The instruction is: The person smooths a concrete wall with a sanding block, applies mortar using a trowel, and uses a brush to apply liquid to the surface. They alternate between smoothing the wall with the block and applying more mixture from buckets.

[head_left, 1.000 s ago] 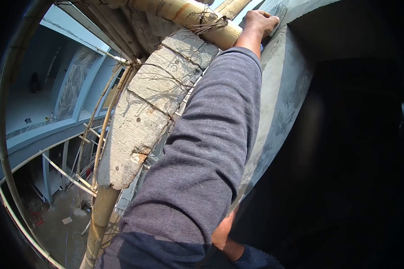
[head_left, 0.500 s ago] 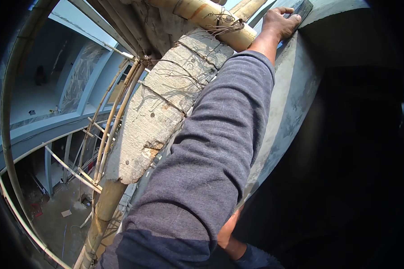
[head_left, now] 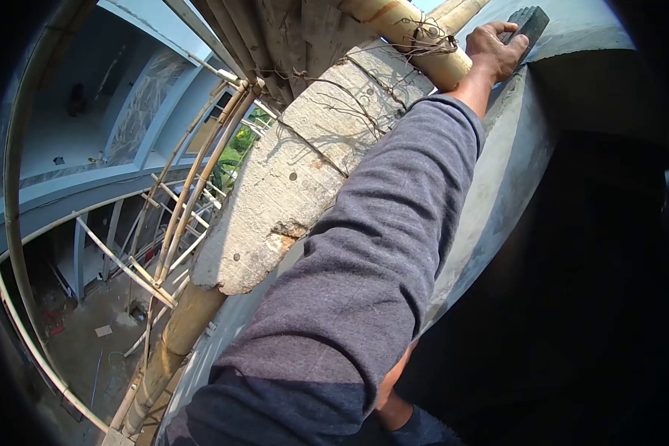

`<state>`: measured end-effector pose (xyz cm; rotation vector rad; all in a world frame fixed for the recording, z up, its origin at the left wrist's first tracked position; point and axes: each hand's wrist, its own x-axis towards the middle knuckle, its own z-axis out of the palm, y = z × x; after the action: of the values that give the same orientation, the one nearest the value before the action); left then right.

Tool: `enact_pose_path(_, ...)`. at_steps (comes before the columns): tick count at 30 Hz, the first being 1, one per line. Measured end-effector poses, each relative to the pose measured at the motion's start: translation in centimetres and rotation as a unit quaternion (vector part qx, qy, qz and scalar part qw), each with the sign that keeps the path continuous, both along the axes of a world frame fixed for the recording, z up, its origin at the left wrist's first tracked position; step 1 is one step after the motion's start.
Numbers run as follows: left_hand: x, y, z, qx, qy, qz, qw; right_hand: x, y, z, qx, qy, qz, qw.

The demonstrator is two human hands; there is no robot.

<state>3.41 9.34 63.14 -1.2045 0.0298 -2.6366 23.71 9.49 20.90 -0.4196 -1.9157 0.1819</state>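
My left hand [head_left: 493, 50] reaches far out to the upper right, its fingers and thumb closed round a dark grey block with a ridged end [head_left: 529, 31]. The block lies against the smooth grey plastered surface [head_left: 580, 33] just above the corner of a dark opening. My left sleeve [head_left: 349, 245] crosses the middle of the view. Low down, my right hand [head_left: 395, 377] shows only in part behind that sleeve, and its fingers are hidden.
Left of my arm stands a rough concrete piece [head_left: 275, 193] with wires across it. A thick bamboo pole [head_left: 394, 22] is wire-tied above it, another [head_left: 175, 349] rises below. Bamboo scaffolding [head_left: 189, 193] stands over a ground floor [head_left: 89, 357] far down. Deep shadow fills the right.
The view has shifted, so the concrete, poles and my left hand appear farther right. More of the block's ridged end shows, and greenery appears behind the scaffolding. My left hand keeps its grip.
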Motion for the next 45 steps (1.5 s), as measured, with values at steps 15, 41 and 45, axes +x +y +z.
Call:
enact_pose_path(15, -0.7, 1.7, 1.2, -0.019, -0.033, 0.049, 0.998, -0.7, -2.1, 1.1, -0.034, 0.003, -0.015, 0.999)
enact_pose_path(41, -2.6, 8.0, 2.2, -0.447, 0.021, 0.186, 0.875, -1.0, -0.4, 0.5, 0.067, 0.009, 0.003, 0.998)
enact_pose_path(45, 0.1, 2.2, -2.1, -0.121, -0.044, -0.028, 0.991, -1.2, 0.4, -0.1, 0.052, 0.042, 0.029, 0.997)
